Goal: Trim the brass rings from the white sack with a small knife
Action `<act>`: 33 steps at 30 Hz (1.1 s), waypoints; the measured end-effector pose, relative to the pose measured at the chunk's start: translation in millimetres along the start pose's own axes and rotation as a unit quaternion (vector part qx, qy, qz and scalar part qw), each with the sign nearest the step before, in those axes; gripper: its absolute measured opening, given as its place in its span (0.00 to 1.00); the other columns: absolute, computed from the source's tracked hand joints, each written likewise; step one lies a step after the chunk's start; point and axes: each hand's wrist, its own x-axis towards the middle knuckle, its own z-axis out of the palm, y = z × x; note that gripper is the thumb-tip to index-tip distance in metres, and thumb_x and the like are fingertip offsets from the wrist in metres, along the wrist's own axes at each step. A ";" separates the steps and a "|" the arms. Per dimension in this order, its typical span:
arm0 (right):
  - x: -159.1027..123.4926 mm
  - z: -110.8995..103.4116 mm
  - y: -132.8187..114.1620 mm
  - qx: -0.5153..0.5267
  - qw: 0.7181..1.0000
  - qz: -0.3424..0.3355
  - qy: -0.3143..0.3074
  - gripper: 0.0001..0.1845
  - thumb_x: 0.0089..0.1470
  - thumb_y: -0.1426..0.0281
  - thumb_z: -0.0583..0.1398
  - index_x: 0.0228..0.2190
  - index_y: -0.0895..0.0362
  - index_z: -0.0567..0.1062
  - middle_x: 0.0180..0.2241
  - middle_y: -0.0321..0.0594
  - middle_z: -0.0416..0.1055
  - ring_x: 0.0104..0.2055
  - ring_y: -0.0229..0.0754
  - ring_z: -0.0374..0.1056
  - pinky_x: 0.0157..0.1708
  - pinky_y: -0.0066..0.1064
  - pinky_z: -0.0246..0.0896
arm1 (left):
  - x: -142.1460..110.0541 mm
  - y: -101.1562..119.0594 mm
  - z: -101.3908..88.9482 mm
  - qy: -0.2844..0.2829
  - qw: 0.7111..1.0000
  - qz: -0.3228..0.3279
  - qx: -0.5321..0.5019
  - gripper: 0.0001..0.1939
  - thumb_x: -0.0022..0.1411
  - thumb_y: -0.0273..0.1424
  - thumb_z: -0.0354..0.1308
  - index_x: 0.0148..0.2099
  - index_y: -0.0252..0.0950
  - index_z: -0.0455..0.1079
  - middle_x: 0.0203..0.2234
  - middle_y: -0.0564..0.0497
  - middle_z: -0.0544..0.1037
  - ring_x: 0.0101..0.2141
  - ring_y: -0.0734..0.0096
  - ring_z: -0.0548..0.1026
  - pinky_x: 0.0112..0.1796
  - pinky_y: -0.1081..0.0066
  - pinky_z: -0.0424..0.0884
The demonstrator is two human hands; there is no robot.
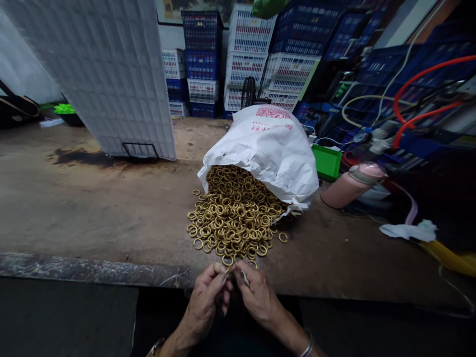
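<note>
- Left hand (206,293), just past six o'clock from the ring pile (234,223), pinches a brass-coloured ring (229,269) between thumb and fingertips, probably to keep something so small steady and in sight.
- Right hand (260,297), just short of six o'clock, curls around a small pale piece (245,278); I can't tell what it is. Its fingertips come up close to the ring, as if the two hands share the one piece.
- At ten o'clock, a dark bowl (74,119) holds bright green bits, well apart from the hands.
- Between ten and eleven, a pale ribbed panel (122,89) stands on the bench (111,208); the black wire frame (139,150) at its foot perhaps props it.
- Toward twelve, blue and white crates (203,62) are stacked high, which presumably saves floor.
- The pile itself sits at the clock's centre, spilling toward six, so loose rings lie within easy reach.
- At one o'clock, the white sack (267,148) lies on its side, mouth facing the hands, likely so that rings slide out onto the wood.
- Near two, a green tray (327,162) sits behind the sack.
- Toward three, a pink bottle (353,184) stands beyond the working spot, seemingly out of elbow range.
</note>
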 end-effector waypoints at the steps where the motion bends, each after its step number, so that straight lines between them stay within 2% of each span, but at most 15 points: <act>1: -1.4 0.8 -0.3 -0.023 1.000 -0.009 -0.013 0.08 0.51 0.74 0.48 0.27 0.55 0.67 0.23 0.34 0.65 0.26 0.36 0.60 0.28 0.25 0.51 | -0.1 0.0 -0.4 -0.003 1.000 0.005 0.009 0.12 0.57 0.39 0.53 0.31 0.36 0.59 0.21 0.57 0.66 0.15 0.84 0.60 0.15 0.81 0.59; 5: -2.6 3.0 -1.3 -0.086 0.995 -0.024 -0.036 0.14 0.43 0.81 0.47 0.29 0.55 0.66 0.24 0.35 0.67 0.27 0.37 0.62 0.29 0.25 0.51 | -1.8 1.2 -0.6 -0.012 0.999 0.009 0.042 0.14 0.55 0.41 0.54 0.31 0.36 0.59 0.22 0.57 0.66 0.16 0.84 0.60 0.16 0.81 0.59; 10: -1.7 1.8 -5.0 -0.113 0.991 -0.039 -0.052 0.14 0.44 0.81 0.47 0.30 0.55 0.66 0.26 0.36 0.68 0.28 0.37 0.63 0.29 0.24 0.51 | -4.7 6.6 -0.1 -0.012 0.995 0.015 0.098 0.15 0.56 0.43 0.52 0.29 0.36 0.58 0.17 0.58 0.62 0.15 0.83 0.60 0.18 0.80 0.58; 13: -1.8 -0.2 -5.6 -0.127 0.989 -0.044 -0.067 0.14 0.44 0.81 0.47 0.30 0.55 0.65 0.26 0.36 0.68 0.27 0.37 0.63 0.27 0.24 0.51 | -9.6 11.8 2.4 -0.021 0.991 0.043 0.127 0.15 0.57 0.42 0.52 0.28 0.35 0.58 0.18 0.57 0.63 0.17 0.82 0.61 0.20 0.79 0.59; 17: 0.7 -10.4 4.7 -0.182 0.983 0.014 -0.022 0.15 0.43 0.81 0.47 0.31 0.56 0.66 0.25 0.38 0.69 0.26 0.38 0.64 0.26 0.25 0.50 | -20.9 22.6 10.5 -0.076 0.985 0.062 0.145 0.15 0.58 0.40 0.51 0.27 0.34 0.62 0.21 0.53 0.66 0.19 0.80 0.64 0.22 0.77 0.62; 20: 0.8 -25.9 18.7 -0.194 0.979 0.042 0.052 0.13 0.47 0.79 0.47 0.32 0.56 0.66 0.25 0.40 0.70 0.27 0.39 0.65 0.26 0.27 0.51 | -21.8 28.5 13.0 -0.112 0.990 0.030 0.080 0.14 0.57 0.40 0.53 0.28 0.33 0.63 0.23 0.51 0.68 0.19 0.79 0.66 0.21 0.76 0.64; 23: -4.2 -38.3 31.1 -0.186 0.976 0.052 0.103 0.09 0.52 0.72 0.47 0.30 0.55 0.66 0.25 0.40 0.70 0.26 0.40 0.65 0.26 0.28 0.52 | -13.2 28.7 8.4 -0.075 0.997 -0.020 -0.013 0.14 0.56 0.40 0.53 0.30 0.32 0.65 0.22 0.51 0.69 0.19 0.78 0.65 0.19 0.77 0.64; 28: -12.4 -32.6 37.8 -0.210 0.971 0.067 0.095 0.09 0.54 0.64 0.51 0.33 0.54 0.66 0.27 0.38 0.71 0.27 0.41 0.67 0.26 0.28 0.53 | -3.6 24.8 1.6 -0.011 0.997 -0.036 -0.061 0.12 0.54 0.37 0.56 0.30 0.31 0.66 0.23 0.49 0.71 0.21 0.77 0.66 0.19 0.78 0.63; 30: -11.6 -26.3 35.9 -0.244 0.961 0.075 0.102 0.09 0.53 0.63 0.52 0.35 0.54 0.66 0.27 0.39 0.72 0.29 0.43 0.68 0.27 0.29 0.53 | -3.9 23.8 1.2 0.001 0.994 -0.050 -0.097 0.10 0.53 0.35 0.57 0.30 0.33 0.64 0.25 0.49 0.72 0.21 0.77 0.66 0.19 0.77 0.63; 33: -7.7 -20.2 32.7 -0.283 0.949 0.083 0.111 0.08 0.54 0.66 0.51 0.35 0.55 0.66 0.28 0.40 0.72 0.30 0.44 0.69 0.27 0.29 0.53 | -4.2 21.5 0.0 0.002 0.986 -0.079 -0.150 0.09 0.52 0.33 0.57 0.36 0.35 0.64 0.24 0.52 0.72 0.20 0.76 0.67 0.18 0.77 0.61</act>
